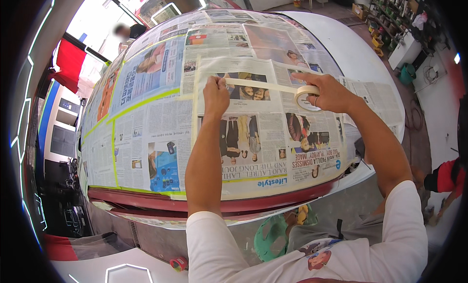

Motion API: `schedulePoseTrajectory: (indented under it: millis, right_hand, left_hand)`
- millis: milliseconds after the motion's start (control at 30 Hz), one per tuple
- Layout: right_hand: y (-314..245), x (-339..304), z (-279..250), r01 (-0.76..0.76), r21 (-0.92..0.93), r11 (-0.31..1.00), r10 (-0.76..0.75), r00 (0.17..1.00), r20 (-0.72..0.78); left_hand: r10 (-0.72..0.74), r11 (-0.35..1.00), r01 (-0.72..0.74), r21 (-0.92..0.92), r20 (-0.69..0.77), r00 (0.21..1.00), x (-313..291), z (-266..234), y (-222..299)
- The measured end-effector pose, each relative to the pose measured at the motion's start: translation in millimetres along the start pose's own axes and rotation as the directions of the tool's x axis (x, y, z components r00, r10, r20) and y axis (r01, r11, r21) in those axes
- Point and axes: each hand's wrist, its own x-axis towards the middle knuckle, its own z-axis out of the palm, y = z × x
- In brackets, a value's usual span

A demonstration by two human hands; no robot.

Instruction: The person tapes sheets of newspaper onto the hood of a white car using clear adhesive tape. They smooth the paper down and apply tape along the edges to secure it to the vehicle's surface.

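My right hand (332, 91) holds a roll of cream masking tape (302, 101), its fingers curled round and through the ring. A strip of tape (265, 84) runs off the roll, stretched leftward to my left hand (216, 96). That hand is closed, pinching the strip's far end between thumb and fingers. Both hands are over newspaper sheets (267, 107) that cover a car's large curved panel. Whether the strip touches the paper along its length, I cannot tell. A pale tape line (197, 105) runs along the sheet edges beside my left hand.
Yellow-green tape (146, 103) joins sheets at the left. The car's red edge (243, 193) shows in front of me, and a white panel (336, 36) lies beyond at the right. Another person (134, 31) is at the far left. Shelves of cans (390, 14) stand far right.
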Motion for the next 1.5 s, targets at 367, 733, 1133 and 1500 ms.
schedulePoseTrajectory:
  millis: [367, 733, 1133, 1500]
  right_hand:
    - [26.2, 81.6, -33.5, 0.316, -0.133, 0.939, -0.340, 0.908, -0.246]
    - [59.6, 125.3, -7.6, 0.343, -0.411, 0.845, -0.464, 0.852, -0.242]
    - [69.4, 182.2, 0.0, 0.377, -0.353, 0.856, -0.475, 0.843, -0.252]
    - [113.1, 231.1, 11.5, 0.317, -0.290, 0.903, -0.403, 0.859, -0.316]
  left_hand:
    - [0.160, 0.936, -0.074, 0.343, -0.231, 0.960, 131.2, -0.8, -58.4]
    - [0.197, 0.836, -0.008, 0.548, -0.288, 0.937, 152.6, 20.2, -94.0]
    - [-0.119, 0.713, 0.271, 0.647, -0.269, 0.956, 199.6, 17.9, -103.5]
    - [-0.076, 0.588, 0.254, 0.768, -0.260, 0.963, 192.1, 32.5, -104.9]
